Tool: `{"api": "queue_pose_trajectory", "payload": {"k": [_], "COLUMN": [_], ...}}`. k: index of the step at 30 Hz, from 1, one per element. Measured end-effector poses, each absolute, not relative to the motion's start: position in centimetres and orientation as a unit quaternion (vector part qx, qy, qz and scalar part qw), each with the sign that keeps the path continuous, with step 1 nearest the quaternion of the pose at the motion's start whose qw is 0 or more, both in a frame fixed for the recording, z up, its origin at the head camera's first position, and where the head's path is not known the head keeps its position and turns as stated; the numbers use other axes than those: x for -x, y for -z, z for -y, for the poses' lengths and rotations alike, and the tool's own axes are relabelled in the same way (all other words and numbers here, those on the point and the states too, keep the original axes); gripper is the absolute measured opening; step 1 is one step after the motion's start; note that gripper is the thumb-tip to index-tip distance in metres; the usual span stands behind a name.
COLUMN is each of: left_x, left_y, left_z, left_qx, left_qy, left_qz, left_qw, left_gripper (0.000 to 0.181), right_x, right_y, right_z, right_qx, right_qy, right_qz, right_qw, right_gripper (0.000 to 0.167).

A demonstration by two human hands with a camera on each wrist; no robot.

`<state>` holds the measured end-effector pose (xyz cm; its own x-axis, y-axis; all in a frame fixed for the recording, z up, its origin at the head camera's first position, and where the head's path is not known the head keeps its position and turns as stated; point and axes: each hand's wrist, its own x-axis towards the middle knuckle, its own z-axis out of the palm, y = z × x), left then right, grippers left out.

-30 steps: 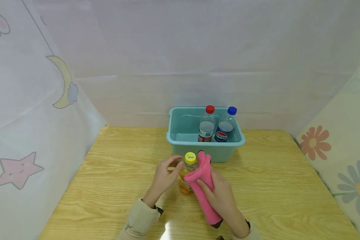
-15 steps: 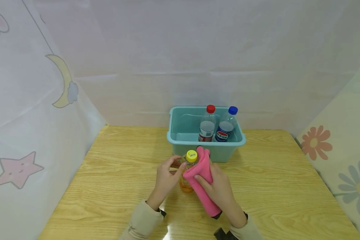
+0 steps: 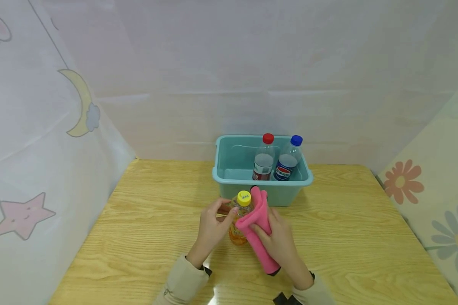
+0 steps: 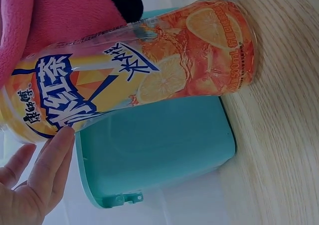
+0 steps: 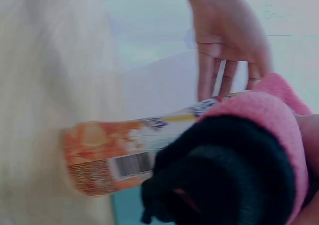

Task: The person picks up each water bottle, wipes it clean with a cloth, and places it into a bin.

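A bottle of iced tea (image 3: 238, 235) with a yellow cap (image 3: 244, 198) and an orange and yellow label stands upright on the table. Fingertips of my left hand (image 3: 212, 226) touch its left side near the upper label; in the left wrist view those fingers (image 4: 56, 153) look fairly straight. My right hand (image 3: 280, 241) grips a folded pink cloth (image 3: 257, 237) with black ends, thumb on top, against the bottle's right side. In the right wrist view the cloth's dark end (image 5: 219, 170) hides part of the bottle and most of my right hand.
Just behind the bottle stands a teal plastic bin (image 3: 229, 186). Inside it are a red-capped bottle (image 3: 263, 161) and a blue-capped bottle (image 3: 287, 161), both leaning slightly. A wooden table (image 3: 156, 212) lies underneath, with printed cloth walls (image 3: 175, 84) at the back and sides.
Over the last second the bottle, the cloth and both hands have shifted slightly up in the head view. In the last half second they stay nearly still.
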<state>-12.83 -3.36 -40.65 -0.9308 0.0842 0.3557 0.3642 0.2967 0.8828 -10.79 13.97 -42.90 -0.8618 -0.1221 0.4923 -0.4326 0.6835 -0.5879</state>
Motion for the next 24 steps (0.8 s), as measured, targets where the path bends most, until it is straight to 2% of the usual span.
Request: {"api": "queue_pose_trajectory", "payload": {"k": [4,12,24], "left_x": [13.9,13.8,13.8], "left_y": [43.0,43.1,42.9], "left_z": [3.6,3.8,3.7], "left_qx": [0.143,0.161,0.147], "left_qy": [0.576,0.567,0.566], "left_qz": [0.795,0.795,0.8], "left_qw": [0.127,0.143,0.13], "left_gripper": [0.021,0.022,0.021], "right_x": [10.7,10.6,10.4], "right_y": [44.2,45.9,47.3], "right_z": [-13.8,-13.7,-13.4], "right_qx": [-0.153,-0.164,-0.153], "right_qy": [-0.379,-0.379,-0.391], "right_qz": [0.885,0.874,0.88], "right_qw": [0.225,0.255,0.221], "right_gripper": [0.049,0.051,0.042]}}
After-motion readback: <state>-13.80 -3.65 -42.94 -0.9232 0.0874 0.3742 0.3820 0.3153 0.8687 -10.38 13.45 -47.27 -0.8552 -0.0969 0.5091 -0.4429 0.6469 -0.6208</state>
